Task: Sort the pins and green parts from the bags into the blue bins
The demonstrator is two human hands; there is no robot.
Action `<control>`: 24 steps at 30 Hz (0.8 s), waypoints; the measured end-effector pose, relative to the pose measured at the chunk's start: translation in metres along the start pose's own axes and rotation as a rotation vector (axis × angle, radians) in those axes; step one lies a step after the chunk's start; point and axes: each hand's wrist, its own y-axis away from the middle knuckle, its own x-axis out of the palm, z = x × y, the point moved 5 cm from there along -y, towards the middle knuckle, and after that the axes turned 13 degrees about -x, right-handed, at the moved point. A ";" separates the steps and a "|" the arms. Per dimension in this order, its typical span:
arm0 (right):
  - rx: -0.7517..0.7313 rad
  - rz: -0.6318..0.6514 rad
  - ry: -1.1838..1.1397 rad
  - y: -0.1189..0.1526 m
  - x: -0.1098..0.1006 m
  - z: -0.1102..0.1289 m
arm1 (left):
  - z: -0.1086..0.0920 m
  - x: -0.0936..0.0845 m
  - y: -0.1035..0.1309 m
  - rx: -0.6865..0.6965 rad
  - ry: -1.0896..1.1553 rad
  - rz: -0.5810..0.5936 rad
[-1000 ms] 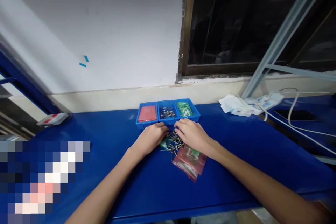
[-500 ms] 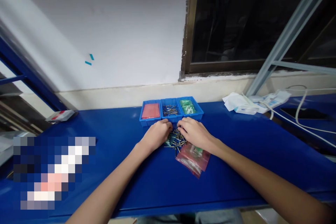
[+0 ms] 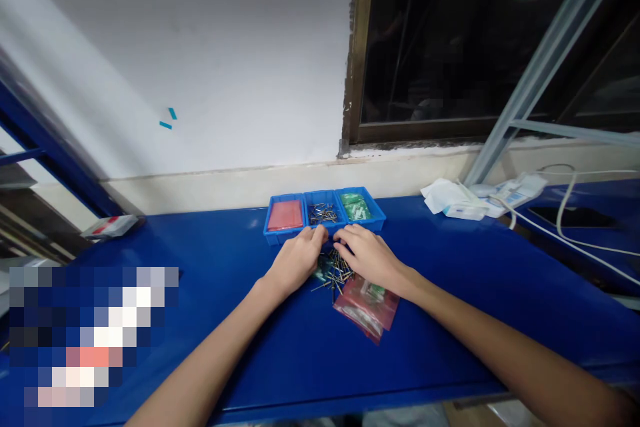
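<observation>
Pins (image 3: 342, 271) loosely piled on bench (image 3: 310, 360), just nearside of gap between left hand (image 3: 296, 258) and right hand (image 3: 369, 253), nearer right; long axes mixed. Grip of both: fingers curled, tips partly hidden, impossible to tell opening or hold.

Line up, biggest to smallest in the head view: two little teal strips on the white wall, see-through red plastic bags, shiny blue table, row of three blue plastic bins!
Shiny blue table
Row of three blue plastic bins
See-through red plastic bags
Two teal strips, too alike to rank apart
</observation>
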 end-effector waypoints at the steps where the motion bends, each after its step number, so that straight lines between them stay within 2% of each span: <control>1: 0.004 -0.020 -0.014 0.000 0.000 0.000 | 0.000 -0.001 0.000 0.008 0.012 -0.021; 5: -0.024 -0.085 -0.072 -0.001 0.001 0.001 | -0.001 -0.003 0.000 0.040 0.081 -0.096; 12: -0.078 -0.116 -0.113 -0.001 -0.002 0.006 | 0.004 -0.009 0.002 0.047 0.184 -0.168; 19: 0.063 -0.213 -0.298 -0.004 -0.007 -0.005 | 0.008 -0.031 0.007 0.050 0.198 -0.383; 24: 0.129 -0.211 -0.452 -0.007 -0.007 -0.002 | -0.001 -0.027 0.009 0.136 0.182 -0.326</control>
